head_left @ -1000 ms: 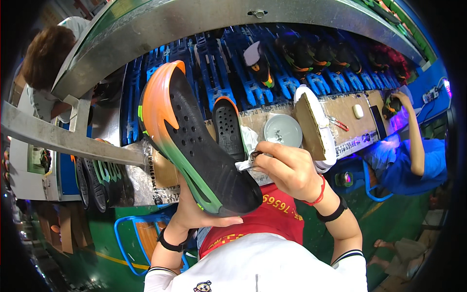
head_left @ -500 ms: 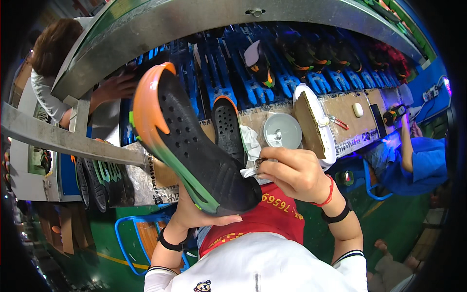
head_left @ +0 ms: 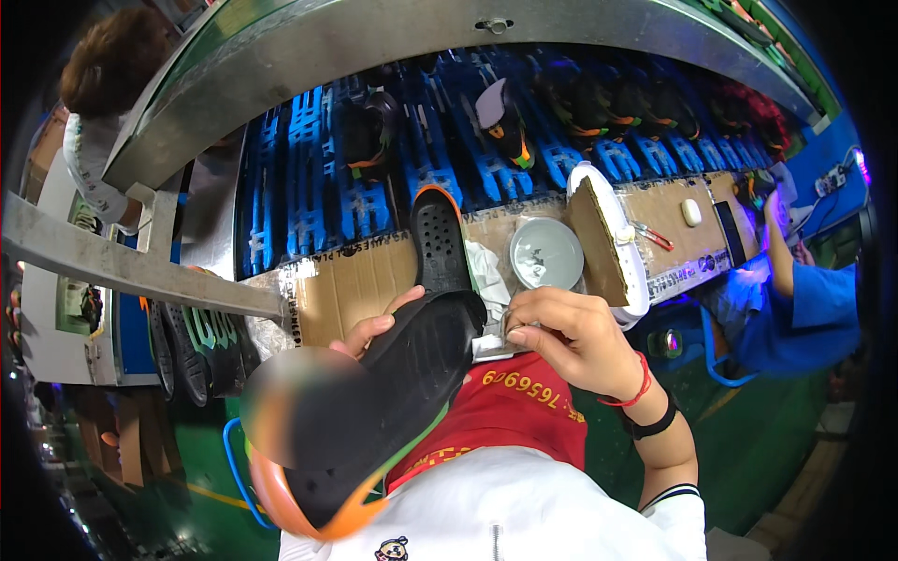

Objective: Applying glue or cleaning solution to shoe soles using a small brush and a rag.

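My left hand (head_left: 372, 327) is wrapped round a black shoe sole (head_left: 412, 360) with an orange and green rim. The sole is tilted, with its orange end toward my body at the lower left, partly blurred. My right hand (head_left: 575, 341) is closed in a pinch just right of the sole's other end; whatever lies between its fingertips is too small to make out. A second black sole (head_left: 440, 238) with round holes and an orange edge rests on the bench behind. Crumpled white cloth (head_left: 486, 276) and a grey-white bowl (head_left: 545, 254) are beside it.
Cardboard (head_left: 351, 294) covers the bench. A white, cardboard-lined container (head_left: 636, 271), a red cutter (head_left: 653, 236) and a white oval object (head_left: 690, 213) sit rightward. Blue racks (head_left: 304, 178) carry shoes behind, below a metal beam (head_left: 374, 56). Co-workers are at both sides.
The held sole has swung round, its orange end moving from the upper left down toward my body. A dark shoe now shows on the racks, where the left co-worker's hand has drawn back.
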{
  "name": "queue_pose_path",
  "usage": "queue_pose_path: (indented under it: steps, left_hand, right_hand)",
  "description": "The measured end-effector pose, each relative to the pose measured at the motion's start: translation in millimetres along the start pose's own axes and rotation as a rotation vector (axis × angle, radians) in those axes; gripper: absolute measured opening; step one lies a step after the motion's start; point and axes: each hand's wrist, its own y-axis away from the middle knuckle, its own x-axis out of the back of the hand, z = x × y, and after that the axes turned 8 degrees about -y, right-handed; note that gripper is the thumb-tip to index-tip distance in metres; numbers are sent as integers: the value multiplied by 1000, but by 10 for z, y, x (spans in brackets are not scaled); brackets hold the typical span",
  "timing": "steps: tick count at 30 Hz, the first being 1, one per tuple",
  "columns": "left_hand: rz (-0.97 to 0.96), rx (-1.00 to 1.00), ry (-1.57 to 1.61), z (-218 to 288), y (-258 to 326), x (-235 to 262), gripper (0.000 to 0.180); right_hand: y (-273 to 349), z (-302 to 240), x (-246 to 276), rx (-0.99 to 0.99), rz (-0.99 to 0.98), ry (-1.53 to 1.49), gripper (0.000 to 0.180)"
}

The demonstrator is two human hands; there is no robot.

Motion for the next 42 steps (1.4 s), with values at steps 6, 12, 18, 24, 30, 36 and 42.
queue_pose_path:
  steps: [6, 12, 18, 24, 30, 36, 42]
  left_hand:
    - [-318, -361, -367, -125, -166, 332, 60]
    - [-333, -424, -463, -167, -195, 379, 60]
    - [-312, -408, -476, -159, -165, 438, 61]
    - [-324, -422, -705, -93, -153, 346, 49]
    - [-269, -298, -747, -55, -122, 384, 41]
    - [-207, -344, -757, -166, -237, 417, 41]
    - [-78, -75, -573, -127, -338, 224, 35]
  right_hand:
    - [35, -21, -143, -158, -55, -199, 10]
    - [23, -86, -218, -98, -87, -166, 10]
    - [32, -77, -247, -12, -21, 133, 9]
    - [53, -95, -252, 51, -7, 166, 10]
    - [65, -103, -248, 19, -91, 24, 10]
    - [58, -44, -222, -12, -54, -87, 10]
    - [160, -4, -132, -73, 105, -167, 11]
